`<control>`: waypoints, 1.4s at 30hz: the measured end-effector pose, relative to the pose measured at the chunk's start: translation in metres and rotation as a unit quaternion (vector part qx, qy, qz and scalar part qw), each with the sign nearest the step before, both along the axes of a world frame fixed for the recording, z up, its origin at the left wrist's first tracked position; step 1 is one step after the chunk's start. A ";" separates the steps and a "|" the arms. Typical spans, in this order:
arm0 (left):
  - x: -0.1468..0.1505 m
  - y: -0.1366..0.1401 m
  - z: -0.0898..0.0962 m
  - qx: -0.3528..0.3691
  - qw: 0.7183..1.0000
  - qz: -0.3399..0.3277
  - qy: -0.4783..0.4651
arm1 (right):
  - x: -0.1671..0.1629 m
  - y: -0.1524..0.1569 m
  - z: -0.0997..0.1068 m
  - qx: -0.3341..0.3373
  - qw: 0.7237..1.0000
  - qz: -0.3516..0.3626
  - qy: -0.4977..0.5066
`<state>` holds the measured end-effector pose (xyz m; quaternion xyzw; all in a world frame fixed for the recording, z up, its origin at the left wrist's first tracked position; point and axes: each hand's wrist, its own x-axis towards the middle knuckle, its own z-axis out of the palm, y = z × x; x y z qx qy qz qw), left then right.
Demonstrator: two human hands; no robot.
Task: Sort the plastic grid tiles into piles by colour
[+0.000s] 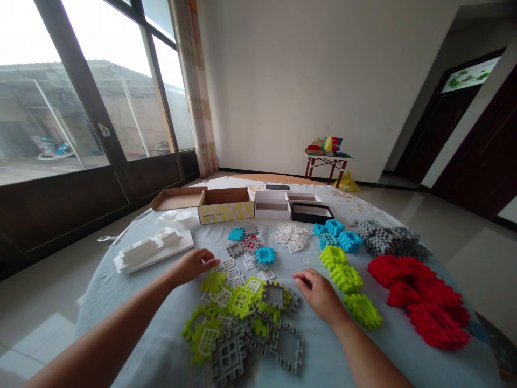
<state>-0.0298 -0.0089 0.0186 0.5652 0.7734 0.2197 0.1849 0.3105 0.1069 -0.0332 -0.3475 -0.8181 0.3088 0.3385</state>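
My left hand (197, 267) hovers at the left edge of the loose pile, fingers loosely bent and apart, with nothing visible in them. Beside its fingertips lie small white lattice window pieces (233, 274). My right hand (319, 293) is just right of the pile, its fingers half curled with a gap at the thumb, and no piece shows in it. Between and below both hands spread lime-green notched panels (241, 302) and grey notched square frames (287, 346), mixed with more white windows. Farther back are a blue square frame (265, 255) and a red window piece (252, 242).
Sorted stacks stand at right: blue (349, 241), lime-green (346, 278), red (434, 307) and grey (390, 240). White windows (291, 236) lie behind the pile. An open cardboard box (226, 212), white trays (272, 210) and a black tray (312, 212) line the back. White pieces (151, 248) sit left.
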 end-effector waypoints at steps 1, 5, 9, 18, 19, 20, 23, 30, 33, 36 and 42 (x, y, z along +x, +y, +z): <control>-0.001 0.006 -0.002 -0.005 1.000 0.008 0.004 | 0.000 0.000 0.000 0.000 1.000 0.001 -0.001; -0.002 0.023 -0.004 -0.020 1.000 0.019 -0.001 | 0.000 0.000 0.001 0.001 1.000 0.005 -0.003; -0.004 0.028 0.003 -0.042 0.998 0.019 -0.038 | 0.000 0.000 0.002 -0.004 1.000 0.004 -0.005; 0.024 0.055 0.034 -0.047 0.983 0.004 -0.177 | -0.004 -0.003 0.009 -0.008 1.000 -0.008 0.002; 0.034 0.063 0.034 -0.052 0.980 -0.008 -0.194 | -0.004 -0.003 0.009 -0.009 1.000 -0.010 0.001; 0.045 0.072 0.034 -0.058 0.976 -0.022 -0.209 | -0.004 -0.003 0.009 -0.011 1.000 -0.011 0.000; 0.080 0.105 0.030 -0.063 0.967 -0.042 -0.244 | -0.004 -0.003 0.009 -0.022 1.000 -0.009 0.001; 0.126 0.166 0.039 0.036 0.958 -0.033 -0.284 | -0.003 -0.003 0.011 -0.041 0.999 -0.005 0.023; 0.113 0.165 0.040 0.062 0.968 -0.006 -0.243 | -0.002 -0.004 0.011 -0.044 0.999 -0.004 0.025; 0.085 0.149 0.034 0.065 0.981 0.013 -0.181 | -0.003 -0.003 0.012 -0.040 0.999 -0.002 0.013; 0.020 0.093 0.019 0.016 0.998 0.006 -0.057 | -0.003 -0.003 0.010 -0.018 1.000 -0.007 0.006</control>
